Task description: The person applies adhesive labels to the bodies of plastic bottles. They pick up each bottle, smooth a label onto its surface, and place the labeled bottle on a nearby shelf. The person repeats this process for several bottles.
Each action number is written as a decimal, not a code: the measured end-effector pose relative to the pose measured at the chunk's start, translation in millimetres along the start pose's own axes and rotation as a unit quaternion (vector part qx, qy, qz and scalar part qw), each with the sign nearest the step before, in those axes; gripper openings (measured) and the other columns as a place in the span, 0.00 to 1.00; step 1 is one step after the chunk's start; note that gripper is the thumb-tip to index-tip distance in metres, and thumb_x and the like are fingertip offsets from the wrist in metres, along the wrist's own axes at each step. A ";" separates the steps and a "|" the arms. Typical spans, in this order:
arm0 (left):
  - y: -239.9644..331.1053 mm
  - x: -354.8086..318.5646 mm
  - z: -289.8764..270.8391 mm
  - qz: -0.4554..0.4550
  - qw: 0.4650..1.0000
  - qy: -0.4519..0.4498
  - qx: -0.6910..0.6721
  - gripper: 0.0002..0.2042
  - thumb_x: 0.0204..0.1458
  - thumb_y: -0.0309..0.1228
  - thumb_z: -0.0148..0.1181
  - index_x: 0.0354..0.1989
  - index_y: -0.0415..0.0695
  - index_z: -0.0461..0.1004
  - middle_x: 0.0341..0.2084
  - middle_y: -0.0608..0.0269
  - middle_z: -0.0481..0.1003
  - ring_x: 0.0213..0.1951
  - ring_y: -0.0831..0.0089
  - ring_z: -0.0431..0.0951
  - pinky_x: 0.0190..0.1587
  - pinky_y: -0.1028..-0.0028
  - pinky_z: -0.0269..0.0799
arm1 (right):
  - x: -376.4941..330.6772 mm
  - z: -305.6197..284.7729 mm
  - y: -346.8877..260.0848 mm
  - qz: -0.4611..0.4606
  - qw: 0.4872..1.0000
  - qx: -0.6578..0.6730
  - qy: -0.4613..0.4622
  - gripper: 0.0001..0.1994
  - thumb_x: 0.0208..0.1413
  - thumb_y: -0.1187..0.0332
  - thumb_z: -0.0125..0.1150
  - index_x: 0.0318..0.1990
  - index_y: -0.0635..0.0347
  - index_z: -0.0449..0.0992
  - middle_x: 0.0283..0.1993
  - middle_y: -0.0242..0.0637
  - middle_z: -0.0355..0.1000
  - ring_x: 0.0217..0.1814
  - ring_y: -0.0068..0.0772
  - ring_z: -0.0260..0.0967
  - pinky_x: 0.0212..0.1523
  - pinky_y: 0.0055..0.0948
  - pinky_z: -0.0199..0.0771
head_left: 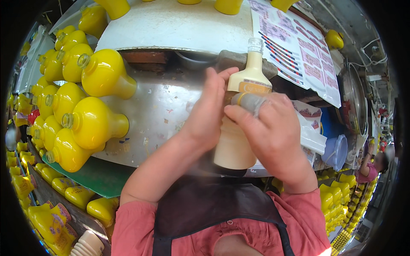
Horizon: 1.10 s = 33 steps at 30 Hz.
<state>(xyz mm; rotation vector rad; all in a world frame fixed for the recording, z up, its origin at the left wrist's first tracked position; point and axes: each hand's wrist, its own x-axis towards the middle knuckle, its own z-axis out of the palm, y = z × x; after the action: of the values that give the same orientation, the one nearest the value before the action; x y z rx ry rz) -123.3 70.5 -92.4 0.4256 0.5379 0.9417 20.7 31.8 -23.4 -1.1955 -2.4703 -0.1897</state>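
A tall bottle of cream-coloured liquid stands upright in front of me, with a clear uncapped neck and an orange-and-white label. My left hand wraps around its left side at label height. My right hand is against its right side, fingers pinched on a small grey-and-orange strip or sleeve at the label. Both forearms come up from the lower edge over a dark apron and pink sleeves.
Several yellow bulb-shaped bottles lie on their sides on the steel table at the left. More yellow bottles fill crates below at both sides. Printed label sheets lie at the upper right. A blue bucket and another person are at the right.
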 end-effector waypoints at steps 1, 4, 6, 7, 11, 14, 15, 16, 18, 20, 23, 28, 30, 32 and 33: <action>-0.2 0.1 0.0 0.007 1.000 -0.010 -0.007 0.34 0.70 0.60 0.29 0.70 0.43 0.56 0.59 0.60 0.69 0.59 0.72 0.70 0.64 0.69 0.64 | 4.5 -4.1 5.2 0.003 1.000 0.021 -0.011 0.16 0.45 0.76 0.67 0.44 0.55 0.83 0.39 0.38 0.77 0.42 0.41 0.77 0.40 0.38 0.75; -1.7 0.4 2.0 0.000 1.000 -0.010 -0.021 0.35 0.70 0.61 0.28 0.70 0.44 0.56 0.61 0.59 0.69 0.61 0.70 0.69 0.66 0.67 0.64 | 20.7 -4.9 26.4 0.111 0.992 0.041 0.053 0.14 0.53 0.77 0.68 0.47 0.58 0.81 0.38 0.43 0.80 0.36 0.43 0.78 0.37 0.33 0.77; -2.6 1.1 3.4 -0.006 1.000 -0.012 -0.011 0.37 0.68 0.64 0.26 0.70 0.45 0.57 0.64 0.58 0.67 0.64 0.66 0.67 0.69 0.63 0.61 | 25.7 -3.0 35.0 0.167 0.979 0.011 0.118 0.15 0.52 0.79 0.68 0.48 0.60 0.81 0.38 0.43 0.80 0.38 0.41 0.80 0.40 0.32 0.78; -2.7 1.7 3.7 0.002 1.000 -0.014 -0.016 0.35 0.69 0.62 0.27 0.70 0.44 0.57 0.62 0.59 0.68 0.63 0.67 0.68 0.67 0.65 0.63 | 26.3 -3.2 38.0 0.187 0.972 0.005 0.143 0.15 0.52 0.79 0.68 0.48 0.61 0.80 0.38 0.43 0.80 0.39 0.40 0.80 0.41 0.31 0.79; -3.5 1.6 2.0 0.006 1.000 -0.021 -0.017 0.35 0.69 0.62 0.27 0.69 0.44 0.58 0.61 0.59 0.69 0.62 0.68 0.69 0.66 0.65 0.64 | 19.3 -6.1 33.5 0.147 0.986 0.038 0.067 0.12 0.52 0.78 0.69 0.45 0.60 0.82 0.37 0.44 0.80 0.35 0.41 0.79 0.37 0.32 0.78; -4.7 2.3 -0.1 0.005 0.999 -0.014 -0.031 0.35 0.69 0.62 0.28 0.70 0.44 0.57 0.60 0.58 0.70 0.60 0.68 0.70 0.66 0.65 0.65 | 19.2 -7.2 27.1 0.153 0.980 -0.077 0.097 0.12 0.52 0.78 0.69 0.44 0.57 0.83 0.35 0.43 0.79 0.31 0.40 0.75 0.34 0.35 0.76; -5.0 2.3 -0.6 0.013 0.999 -0.021 -0.048 0.35 0.70 0.61 0.29 0.70 0.43 0.56 0.58 0.58 0.71 0.59 0.69 0.71 0.65 0.66 0.66 | 18.5 -6.8 22.4 0.075 0.990 -0.085 0.085 0.12 0.52 0.78 0.69 0.44 0.57 0.83 0.34 0.42 0.79 0.31 0.40 0.76 0.34 0.35 0.76; -3.9 1.7 -1.9 0.008 0.999 -0.010 -0.036 0.35 0.69 0.61 0.28 0.70 0.44 0.56 0.58 0.58 0.70 0.59 0.68 0.71 0.65 0.66 0.65 | 17.5 -5.1 14.6 0.025 0.994 -0.088 0.065 0.12 0.52 0.78 0.69 0.44 0.56 0.83 0.34 0.41 0.79 0.31 0.39 0.76 0.34 0.35 0.77; -0.1 1.1 -4.4 -0.005 1.000 0.006 -0.023 0.36 0.69 0.63 0.27 0.70 0.44 0.58 0.59 0.57 0.70 0.59 0.67 0.71 0.65 0.65 0.65 | 19.1 2.2 7.1 -0.070 0.994 -0.042 0.075 0.13 0.51 0.77 0.69 0.46 0.56 0.84 0.30 0.38 0.77 0.27 0.39 0.74 0.32 0.33 0.77; 1.2 -0.1 -4.5 -0.004 0.999 -0.007 -0.032 0.38 0.68 0.63 0.26 0.70 0.43 0.58 0.62 0.57 0.68 0.63 0.65 0.68 0.68 0.64 0.61 | 20.7 5.1 10.8 0.013 0.996 0.025 0.089 0.11 0.53 0.75 0.69 0.45 0.56 0.84 0.28 0.37 0.75 0.26 0.35 0.74 0.32 0.31 0.77; -0.1 -1.5 -3.1 -0.008 0.998 -0.021 -0.050 0.38 0.68 0.64 0.27 0.70 0.43 0.57 0.65 0.56 0.66 0.67 0.63 0.66 0.70 0.62 0.59 | 22.2 2.9 26.2 0.297 0.901 0.261 0.181 0.09 0.61 0.75 0.62 0.47 0.60 0.78 0.35 0.29 0.76 0.35 0.20 0.74 0.40 0.25 0.77; -4.6 6.1 -3.6 0.026 0.989 0.005 0.143 0.25 0.72 0.49 0.41 0.69 0.45 0.57 0.60 0.60 0.70 0.59 0.69 0.72 0.62 0.66 0.69 | 25.6 25.4 34.7 0.292 0.896 0.280 0.186 0.18 0.61 0.76 0.58 0.58 0.63 0.67 0.52 0.42 0.72 0.54 0.33 0.71 0.58 0.31 0.70; -6.0 13.8 -5.9 0.059 0.959 0.048 0.272 0.19 0.71 0.40 0.50 0.64 0.46 0.62 0.52 0.63 0.73 0.51 0.77 0.75 0.54 0.72 0.74 | 17.8 37.8 35.5 0.267 0.921 0.227 0.167 0.17 0.61 0.75 0.56 0.57 0.64 0.68 0.53 0.46 0.72 0.55 0.41 0.72 0.60 0.35 0.69; -5.4 18.2 -9.7 0.061 0.966 0.048 0.245 0.17 0.71 0.41 0.50 0.61 0.46 0.65 0.50 0.63 0.75 0.50 0.78 0.75 0.53 0.72 0.74 | 5.9 45.9 46.3 0.317 0.902 0.223 0.191 0.17 0.62 0.74 0.55 0.57 0.64 0.68 0.54 0.46 0.72 0.56 0.40 0.71 0.60 0.34 0.68; -5.2 19.7 -11.3 0.057 0.969 0.053 0.234 0.17 0.71 0.42 0.49 0.60 0.45 0.66 0.49 0.64 0.75 0.49 0.78 0.76 0.53 0.72 0.74 | -0.5 47.9 53.5 0.329 0.896 0.218 0.203 0.17 0.62 0.73 0.55 0.58 0.63 0.68 0.54 0.46 0.72 0.56 0.40 0.71 0.60 0.34 0.68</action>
<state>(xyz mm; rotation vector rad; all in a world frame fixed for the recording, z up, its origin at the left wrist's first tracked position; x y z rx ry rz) -117.4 85.6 -109.0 0.8408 0.8456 0.9497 48.9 78.7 -69.9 -1.5108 -1.5312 0.2664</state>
